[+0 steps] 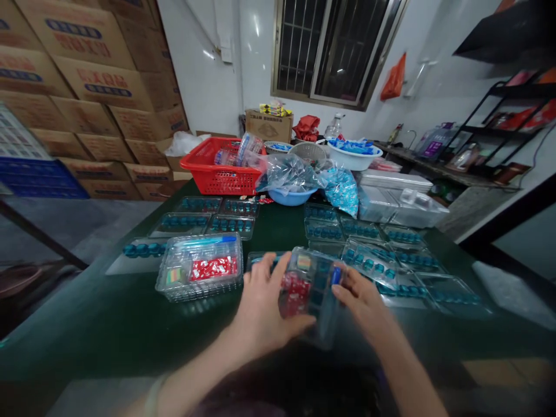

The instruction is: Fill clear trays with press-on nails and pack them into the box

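Note:
In the head view a clear plastic tray (317,307) is tilted up between my two hands, slightly blurred. Inside it lie a red packet (296,289), a small striped block and a blue stick-like piece (336,276). My left hand (264,298) spans the tray's left side, thumb low and fingers at the top edge. On the other side my right hand (357,295) pinches the right edge by the blue piece. Left of them sits a stack of clear trays (176,284); the top one holds a red packet, a striped block and a blue stick.
Flat clear trays with teal round pieces (230,225) lie at left and right on the dark green table (195,341). Behind stand a red basket (226,184), a blue basin (292,198), a bag of blue packets (341,191) and stacked clear trays (377,204).

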Action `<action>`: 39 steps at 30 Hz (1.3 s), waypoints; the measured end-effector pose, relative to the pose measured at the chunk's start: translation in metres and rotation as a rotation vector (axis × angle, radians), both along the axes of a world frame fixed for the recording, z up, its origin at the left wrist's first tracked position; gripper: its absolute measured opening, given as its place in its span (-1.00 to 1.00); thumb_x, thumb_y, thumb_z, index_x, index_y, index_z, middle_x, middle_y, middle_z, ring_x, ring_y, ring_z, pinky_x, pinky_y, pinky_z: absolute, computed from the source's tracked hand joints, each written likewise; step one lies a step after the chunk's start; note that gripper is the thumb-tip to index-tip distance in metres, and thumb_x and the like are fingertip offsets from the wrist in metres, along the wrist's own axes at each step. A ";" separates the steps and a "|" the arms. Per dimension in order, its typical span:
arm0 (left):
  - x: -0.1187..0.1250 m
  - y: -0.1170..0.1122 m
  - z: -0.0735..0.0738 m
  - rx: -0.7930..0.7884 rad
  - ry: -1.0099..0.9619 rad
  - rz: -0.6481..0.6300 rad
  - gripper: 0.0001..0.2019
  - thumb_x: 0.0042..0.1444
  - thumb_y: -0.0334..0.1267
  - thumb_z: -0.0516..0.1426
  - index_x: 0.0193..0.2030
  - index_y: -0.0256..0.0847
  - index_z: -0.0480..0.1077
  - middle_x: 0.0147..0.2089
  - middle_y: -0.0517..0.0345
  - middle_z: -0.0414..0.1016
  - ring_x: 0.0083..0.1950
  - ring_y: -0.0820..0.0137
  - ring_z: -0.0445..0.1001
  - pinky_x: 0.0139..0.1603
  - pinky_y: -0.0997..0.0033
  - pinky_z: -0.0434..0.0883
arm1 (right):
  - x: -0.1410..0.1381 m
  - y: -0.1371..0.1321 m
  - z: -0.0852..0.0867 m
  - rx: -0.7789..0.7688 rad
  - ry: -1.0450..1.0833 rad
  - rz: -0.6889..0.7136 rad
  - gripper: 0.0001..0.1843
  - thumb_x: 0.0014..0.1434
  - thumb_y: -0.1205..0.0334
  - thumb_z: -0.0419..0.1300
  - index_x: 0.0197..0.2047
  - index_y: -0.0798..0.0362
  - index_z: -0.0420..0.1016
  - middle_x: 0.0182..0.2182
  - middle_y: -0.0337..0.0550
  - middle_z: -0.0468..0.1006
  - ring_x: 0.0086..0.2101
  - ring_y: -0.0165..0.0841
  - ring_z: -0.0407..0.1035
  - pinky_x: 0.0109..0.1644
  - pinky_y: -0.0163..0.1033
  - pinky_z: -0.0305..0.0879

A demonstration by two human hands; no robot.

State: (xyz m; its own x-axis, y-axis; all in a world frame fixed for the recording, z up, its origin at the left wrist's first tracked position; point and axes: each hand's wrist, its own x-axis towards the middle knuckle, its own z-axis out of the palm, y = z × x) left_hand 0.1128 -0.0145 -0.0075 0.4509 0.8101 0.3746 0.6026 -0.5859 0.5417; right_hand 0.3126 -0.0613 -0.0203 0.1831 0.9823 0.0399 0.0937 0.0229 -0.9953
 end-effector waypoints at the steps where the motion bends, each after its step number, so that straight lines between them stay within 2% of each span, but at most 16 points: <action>1: -0.004 0.008 0.008 0.017 -0.062 -0.004 -0.14 -0.16 0.01 0.22 0.27 -0.10 -0.04 0.23 -0.10 0.00 0.20 0.03 0.07 0.13 -0.04 0.14 | 0.008 0.008 0.011 -0.007 -0.096 0.119 -0.52 0.09 0.23 0.16 0.10 0.06 0.25 -0.20 -0.13 0.49 -0.29 -0.33 0.38 -0.24 -0.26 0.29; 3: -0.009 0.023 0.021 -0.058 -0.170 -0.059 -0.27 -0.06 -0.06 0.18 0.25 -0.09 0.02 0.21 -0.06 0.10 0.16 0.11 0.16 0.09 0.07 0.22 | 0.016 0.028 0.031 -0.003 -0.248 0.355 -0.48 0.10 0.29 0.13 0.15 0.03 0.20 -0.22 -0.16 0.49 -0.27 -0.35 0.37 -0.19 -0.25 0.28; 5: -0.010 0.036 0.029 -0.348 -0.268 -0.183 -0.37 -0.04 -0.12 0.18 0.19 -0.16 0.14 0.01 -0.03 0.36 -0.05 0.19 0.37 -0.11 0.20 0.35 | 0.013 0.049 0.047 0.001 -0.360 0.519 -0.41 0.09 0.32 0.12 0.20 0.05 0.14 -0.27 -0.19 0.48 -0.29 -0.37 0.36 -0.20 -0.26 0.28; 7: -0.008 0.044 0.029 -0.670 -0.418 -0.241 -0.51 -0.05 -0.18 0.19 0.05 -0.29 0.29 -0.25 0.02 0.48 -0.29 0.30 0.45 -0.32 0.35 0.37 | 0.005 0.068 0.057 -0.005 -0.430 0.587 -0.33 0.08 0.31 0.13 0.25 0.10 0.05 -0.32 -0.21 0.47 -0.34 -0.39 0.35 -0.24 -0.27 0.28; 9: -0.008 0.048 0.024 -0.832 -0.632 -0.150 -0.63 -0.09 -0.23 0.22 -0.12 -0.35 0.37 -0.39 0.06 0.49 -0.45 0.40 0.42 -0.46 0.46 0.31 | -0.003 0.084 0.059 0.022 -0.490 0.544 -0.26 0.06 0.30 0.15 0.28 0.12 -0.03 -0.30 -0.19 0.46 -0.34 -0.39 0.34 -0.22 -0.25 0.28; 11: -0.011 0.046 0.017 -0.837 -0.848 0.001 -0.67 -0.14 -0.25 0.26 -0.22 -0.35 0.38 -0.45 0.11 0.48 -0.53 0.47 0.38 -0.53 0.52 0.27 | -0.008 0.097 0.054 0.092 -0.558 0.409 -0.23 0.04 0.26 0.17 0.28 0.11 -0.04 -0.18 -0.10 0.44 -0.24 -0.35 0.34 -0.15 -0.22 0.27; 13: -0.018 0.040 0.010 -0.823 -1.012 0.101 -0.69 -0.16 -0.23 0.28 -0.27 -0.32 0.37 -0.50 0.16 0.46 -0.54 0.47 0.38 -0.53 0.52 0.28 | -0.009 0.111 0.044 0.136 -0.610 0.308 -0.29 0.09 0.20 0.13 0.27 0.12 0.01 -0.09 -0.04 0.42 -0.17 -0.32 0.33 -0.11 -0.21 0.26; 16: -0.032 0.024 0.005 -0.825 -1.155 0.209 -0.69 -0.20 -0.24 0.31 -0.30 -0.28 0.37 -0.49 0.20 0.46 -0.49 0.46 0.42 -0.44 0.51 0.35 | -0.012 0.135 0.022 0.125 -0.609 0.335 -0.49 0.25 0.11 -0.12 0.21 0.16 0.13 -0.14 -0.03 0.48 -0.18 -0.35 0.38 -0.13 -0.23 0.28; 18: -0.043 0.009 0.004 -0.835 -1.192 0.302 -0.67 -0.23 -0.27 0.33 -0.31 -0.27 0.37 -0.45 0.20 0.48 -0.48 0.47 0.43 -0.43 0.54 0.36 | -0.019 0.150 0.004 0.120 -0.634 0.383 -0.51 0.29 0.11 -0.22 0.13 0.15 0.27 -0.16 -0.05 0.52 -0.18 -0.34 0.39 -0.12 -0.23 0.28; 21: -0.060 -0.011 0.005 -0.880 -1.180 0.389 -0.58 -0.26 -0.26 0.35 -0.21 -0.25 0.39 -0.37 0.15 0.50 -0.45 0.43 0.45 -0.47 0.53 0.36 | -0.032 0.160 -0.020 0.130 -0.728 0.443 -0.63 0.17 0.06 0.05 -0.02 0.03 0.44 -0.14 -0.12 0.51 -0.13 -0.27 0.36 -0.05 -0.18 0.22; 24: -0.069 -0.024 0.003 -0.954 -1.133 0.424 -0.49 -0.26 -0.22 0.35 -0.10 -0.21 0.36 -0.30 0.11 0.50 -0.42 0.35 0.47 -0.48 0.46 0.38 | -0.039 0.149 -0.034 0.150 -0.826 0.465 -0.62 -0.01 0.08 0.25 -0.07 -0.07 0.47 -0.13 -0.16 0.50 -0.10 -0.20 0.31 -0.01 -0.09 0.14; 27: -0.068 -0.026 -0.008 -1.034 -1.092 0.415 -0.53 -0.21 -0.19 0.33 -0.12 -0.24 0.36 -0.38 0.14 0.48 -0.46 0.37 0.44 -0.48 0.43 0.38 | -0.031 0.123 -0.039 0.149 -0.884 0.426 -0.67 0.06 0.08 0.21 -0.08 -0.05 0.48 -0.17 -0.12 0.50 -0.15 -0.20 0.30 -0.04 -0.05 0.12; 31: -0.053 -0.018 -0.024 -1.078 -1.077 0.302 -0.65 -0.12 -0.23 0.29 -0.18 -0.29 0.36 -0.46 0.19 0.43 -0.48 0.46 0.40 -0.44 0.50 0.35 | -0.005 0.088 -0.042 0.118 -0.901 0.316 -0.68 0.08 0.08 0.19 -0.09 -0.02 0.48 -0.23 -0.08 0.52 -0.20 -0.22 0.31 -0.07 -0.09 0.13; 33: -0.044 -0.011 -0.026 -1.100 -1.061 0.242 -0.70 -0.10 -0.25 0.28 -0.22 -0.29 0.37 -0.47 0.20 0.42 -0.48 0.48 0.40 -0.44 0.52 0.33 | 0.011 0.073 -0.043 0.115 -0.872 0.240 -0.70 0.11 0.12 0.16 -0.08 0.00 0.47 -0.21 -0.08 0.52 -0.18 -0.24 0.33 -0.06 -0.13 0.16; 36: -0.028 0.002 -0.020 -1.102 -1.026 0.205 -0.71 -0.14 -0.25 0.29 -0.27 -0.29 0.38 -0.48 0.23 0.41 -0.47 0.48 0.41 -0.45 0.52 0.33 | 0.034 0.050 -0.041 0.126 -0.788 0.056 -0.68 0.23 0.18 -0.02 -0.01 0.04 0.41 -0.13 -0.07 0.49 -0.12 -0.29 0.33 -0.04 -0.19 0.20; 39: -0.008 0.013 -0.013 -1.056 -1.000 0.170 -0.67 -0.19 -0.22 0.31 -0.28 -0.31 0.39 -0.49 0.20 0.43 -0.48 0.46 0.41 -0.45 0.49 0.33 | 0.050 0.019 -0.036 0.111 -0.698 -0.145 -0.59 0.28 0.12 -0.16 0.05 0.09 0.33 -0.17 -0.03 0.49 -0.21 -0.30 0.39 -0.14 -0.19 0.29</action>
